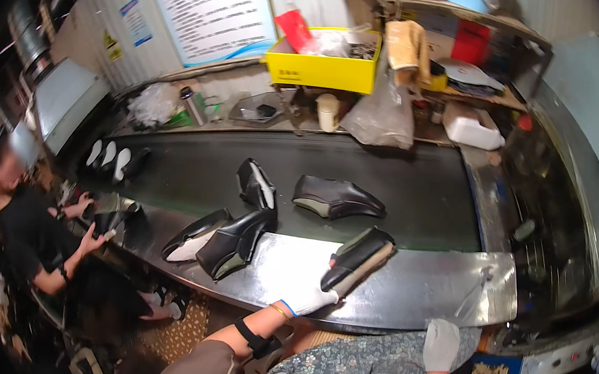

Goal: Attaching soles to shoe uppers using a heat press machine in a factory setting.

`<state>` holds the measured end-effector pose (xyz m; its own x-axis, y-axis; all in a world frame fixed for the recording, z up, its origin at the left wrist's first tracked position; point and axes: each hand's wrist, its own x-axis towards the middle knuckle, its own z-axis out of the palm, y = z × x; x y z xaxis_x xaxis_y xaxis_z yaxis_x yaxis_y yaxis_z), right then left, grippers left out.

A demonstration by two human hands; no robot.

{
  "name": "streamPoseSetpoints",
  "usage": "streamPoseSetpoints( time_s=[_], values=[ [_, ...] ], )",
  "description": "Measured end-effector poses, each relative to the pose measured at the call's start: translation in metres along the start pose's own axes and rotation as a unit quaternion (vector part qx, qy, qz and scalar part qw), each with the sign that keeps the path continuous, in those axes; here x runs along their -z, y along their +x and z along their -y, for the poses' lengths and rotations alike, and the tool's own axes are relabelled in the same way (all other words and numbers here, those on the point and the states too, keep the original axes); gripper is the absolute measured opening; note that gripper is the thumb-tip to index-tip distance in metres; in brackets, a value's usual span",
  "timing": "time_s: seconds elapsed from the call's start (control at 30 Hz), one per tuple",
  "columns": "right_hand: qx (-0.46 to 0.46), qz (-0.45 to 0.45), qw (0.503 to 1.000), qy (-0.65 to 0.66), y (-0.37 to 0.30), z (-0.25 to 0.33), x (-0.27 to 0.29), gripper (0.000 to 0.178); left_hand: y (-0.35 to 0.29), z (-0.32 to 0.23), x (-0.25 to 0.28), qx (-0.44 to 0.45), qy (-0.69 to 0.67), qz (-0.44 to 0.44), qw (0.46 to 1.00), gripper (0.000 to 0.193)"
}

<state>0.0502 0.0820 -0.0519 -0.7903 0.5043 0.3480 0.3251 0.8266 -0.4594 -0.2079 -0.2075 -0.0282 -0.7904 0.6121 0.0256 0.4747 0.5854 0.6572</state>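
Note:
My left hand (312, 299), in a white glove with a blue cuff edge, grips a black shoe upper (361, 264) by its near left side. That piece has a tan lower edge and lies slanted over the metal ledge. Lower right, my right hand (440, 345), also gloved, rests on the floral apron (360, 364) with its back up; it seems to lie flat and nothing shows in it. Left of the held piece, two black shoe pieces (234, 242) (194, 234) lean together on the ledge. Another upper (259, 182) and a dark shoe (339, 197) lie on the black belt.
The dark conveyor belt (418, 186) runs behind the metal ledge (443, 285). At left, a co-worker (39, 231) handles a dark shoe piece, with several white-soled pieces (107, 156) beyond. A yellow box (324, 68), a plastic bag (381, 115) and a cup (328, 113) stand along the back.

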Motion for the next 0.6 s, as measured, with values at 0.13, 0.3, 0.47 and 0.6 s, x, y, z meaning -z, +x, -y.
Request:
streamPoseSetpoints(
  time_s=[0.13, 0.3, 0.47, 0.6],
  values=[
    [0.003, 0.000, 0.999, -0.036, -0.002, -0.008, 0.002, 0.015, 0.011, -0.003, 0.002, 0.046, -0.117, 0.055, 0.991, 0.082],
    [0.032, 0.048, 0.994, -0.094, -0.009, -0.022, -0.009, 0.018, 0.006, -0.014, 0.009, -0.009, -0.008, 0.027, 1.000, 0.092],
    [0.035, 0.013, 0.999, -0.036, -0.012, -0.032, -0.014, 0.015, -0.004, -0.023, 0.008, 0.066, 0.009, 0.017, 0.998, 0.091],
    [0.030, -0.016, 0.999, 0.018, -0.014, -0.032, -0.010, 0.012, -0.002, -0.018, 0.003, 0.058, -0.057, 0.013, 0.997, 0.088]
  ],
)
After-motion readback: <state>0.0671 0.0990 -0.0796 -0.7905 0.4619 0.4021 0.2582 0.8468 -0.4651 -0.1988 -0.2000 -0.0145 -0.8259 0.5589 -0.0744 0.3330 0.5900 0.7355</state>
